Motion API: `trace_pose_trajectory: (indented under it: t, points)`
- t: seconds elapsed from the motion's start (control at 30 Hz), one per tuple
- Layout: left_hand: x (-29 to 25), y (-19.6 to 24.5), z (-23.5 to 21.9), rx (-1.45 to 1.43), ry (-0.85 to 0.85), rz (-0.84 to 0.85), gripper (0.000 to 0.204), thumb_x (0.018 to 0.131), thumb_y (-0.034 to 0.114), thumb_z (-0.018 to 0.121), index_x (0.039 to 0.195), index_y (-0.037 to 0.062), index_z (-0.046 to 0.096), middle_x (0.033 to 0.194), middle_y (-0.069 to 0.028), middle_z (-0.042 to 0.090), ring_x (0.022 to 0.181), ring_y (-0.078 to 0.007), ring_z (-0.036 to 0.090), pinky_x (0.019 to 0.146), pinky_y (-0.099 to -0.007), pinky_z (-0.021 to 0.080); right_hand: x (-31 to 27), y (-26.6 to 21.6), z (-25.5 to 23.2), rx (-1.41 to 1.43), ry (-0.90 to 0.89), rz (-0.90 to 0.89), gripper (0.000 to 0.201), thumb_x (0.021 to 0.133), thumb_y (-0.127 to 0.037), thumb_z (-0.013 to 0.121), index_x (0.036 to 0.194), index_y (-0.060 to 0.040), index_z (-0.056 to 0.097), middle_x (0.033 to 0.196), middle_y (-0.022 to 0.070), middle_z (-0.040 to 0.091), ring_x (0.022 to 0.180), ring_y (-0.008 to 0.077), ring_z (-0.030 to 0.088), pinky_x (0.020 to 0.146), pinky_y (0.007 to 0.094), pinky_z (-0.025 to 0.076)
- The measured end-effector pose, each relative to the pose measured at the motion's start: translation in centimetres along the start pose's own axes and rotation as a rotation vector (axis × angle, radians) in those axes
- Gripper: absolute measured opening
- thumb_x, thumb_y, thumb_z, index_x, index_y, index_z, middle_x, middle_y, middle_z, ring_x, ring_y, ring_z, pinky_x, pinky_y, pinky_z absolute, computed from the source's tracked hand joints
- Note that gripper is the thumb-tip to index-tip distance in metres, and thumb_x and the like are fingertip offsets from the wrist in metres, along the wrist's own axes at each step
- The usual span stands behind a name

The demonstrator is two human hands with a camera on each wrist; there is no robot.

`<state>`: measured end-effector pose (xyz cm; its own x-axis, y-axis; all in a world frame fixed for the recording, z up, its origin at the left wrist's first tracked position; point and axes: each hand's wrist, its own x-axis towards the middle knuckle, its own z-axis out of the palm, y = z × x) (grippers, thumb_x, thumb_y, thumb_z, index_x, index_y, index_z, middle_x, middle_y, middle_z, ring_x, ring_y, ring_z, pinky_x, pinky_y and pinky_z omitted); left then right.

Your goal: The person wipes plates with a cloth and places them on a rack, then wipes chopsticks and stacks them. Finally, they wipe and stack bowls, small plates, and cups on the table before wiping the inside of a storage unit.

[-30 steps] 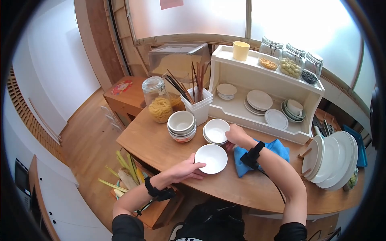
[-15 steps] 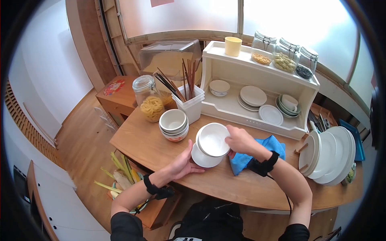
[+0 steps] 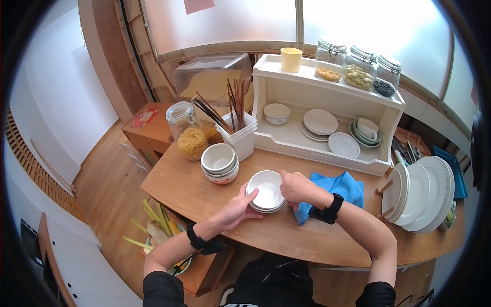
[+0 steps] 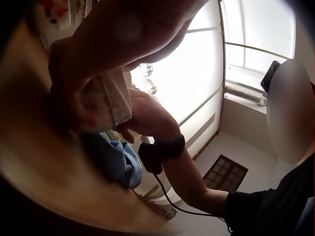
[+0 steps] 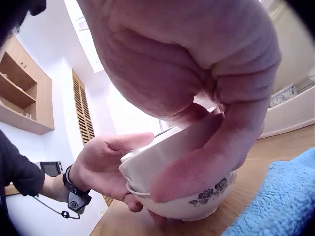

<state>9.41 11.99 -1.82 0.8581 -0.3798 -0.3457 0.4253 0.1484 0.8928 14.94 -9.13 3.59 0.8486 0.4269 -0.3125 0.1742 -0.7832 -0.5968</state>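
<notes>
Between the hands, a stack of white bowls stands on the wooden table. My right hand grips the upper bowls at their right rim. In the right wrist view, the tilted upper bowls sit inside a lower bowl with a dark flower pattern. My left hand holds the stack from the left, thumb at the rim and fingers low along the side. A blue cloth lies crumpled just right of the right hand.
Left of the stack stand more nested bowls, a white chopstick holder and a pasta jar. Behind is a white shelf with plates and bowls. Large plates stand in a rack at the right. A vegetable basket sits below the table's left edge.
My right hand has lifted the far bowls, brought them nearer and lowered them into the front bowl. My left hand opened off that bowl, then came back to the stack's left side.
</notes>
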Motion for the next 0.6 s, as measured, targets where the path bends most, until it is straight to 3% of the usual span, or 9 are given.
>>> trace_pose_trajectory:
  t: [0.13, 0.27, 0.33, 0.4, 0.5, 0.6]
  points:
    - [2.0, -0.8, -1.5, -0.074, -0.013, -0.012, 0.066, 0.103, 0.014, 0.052, 0.156, 0.0160, 0.013, 0.146, -0.0162, 0.038, 0.123, -0.0317, 0.057, 0.095, -0.0476, 0.056, 0.4, -0.1, -0.6, -0.008, -0.015, -0.051, 0.035, 0.095, -0.013, 0.051, 0.115, 0.0154, 0.051, 0.075, 0.0262, 0.070, 0.056, 0.0314, 0.071, 0.046, 0.0383, 0.059]
    - [2.8, 0.2, -1.8, -0.076, 0.022, -0.013, 0.064, 0.099, 0.004, 0.049, 0.153, 0.0148, 0.016, 0.144, -0.0163, 0.039, 0.122, -0.0307, 0.057, 0.096, -0.0474, 0.057, 1.8, -1.7, -3.8, -0.092, 0.025, 0.041, 0.062, 0.099, -0.043, 0.060, 0.119, 0.0149, 0.051, 0.081, 0.0255, 0.071, 0.057, 0.0305, 0.071, 0.045, 0.0372, 0.058]
    - [3.5, 0.2, -2.1, -0.083, 0.044, 0.009, 0.064, 0.099, 0.005, 0.051, 0.152, 0.0147, 0.017, 0.144, -0.0161, 0.040, 0.120, -0.0306, 0.058, 0.095, -0.0470, 0.057, 3.5, -1.1, -6.4, -0.159, 0.156, -0.058, 0.052, 0.097, -0.037, 0.061, 0.118, 0.0099, 0.057, 0.088, 0.0256, 0.072, 0.069, 0.0342, 0.074, 0.057, 0.0426, 0.061]
    - [4.5, 0.0, -2.6, -0.092, 0.064, 0.045, 0.064, 0.100, 0.008, 0.053, 0.152, 0.0148, 0.016, 0.143, -0.0158, 0.042, 0.118, -0.0308, 0.059, 0.095, -0.0465, 0.057, 8.5, 2.8, -7.6, -0.513, 0.461, -0.248, 0.035, 0.094, -0.027, 0.062, 0.110, 0.0041, 0.064, 0.089, 0.0228, 0.073, 0.085, 0.0395, 0.072, 0.079, 0.0477, 0.059]
    - [5.1, 0.1, -2.8, -0.072, 0.088, 0.020, 0.068, 0.101, 0.020, 0.059, 0.152, 0.0151, 0.015, 0.142, -0.0158, 0.044, 0.117, -0.0300, 0.061, 0.094, -0.0457, 0.057, 12.0, 3.6, -10.4, -0.603, 0.394, -0.078, 0.024, 0.090, -0.010, 0.057, 0.107, 0.0049, 0.066, 0.107, 0.0278, 0.069, 0.105, 0.0454, 0.065, 0.093, 0.0508, 0.053]
    - [4.2, 0.5, -2.2, -0.013, 0.128, -0.022, 0.070, 0.102, 0.031, 0.062, 0.152, 0.0163, 0.016, 0.139, -0.0161, 0.049, 0.110, -0.0292, 0.065, 0.095, -0.0454, 0.055, 15.6, 5.2, -11.3, -0.606, 0.446, -0.147, 0.027, 0.088, -0.001, 0.052, 0.112, 0.0053, 0.063, 0.124, 0.0294, 0.061, 0.111, 0.0459, 0.063, 0.094, 0.0497, 0.053]
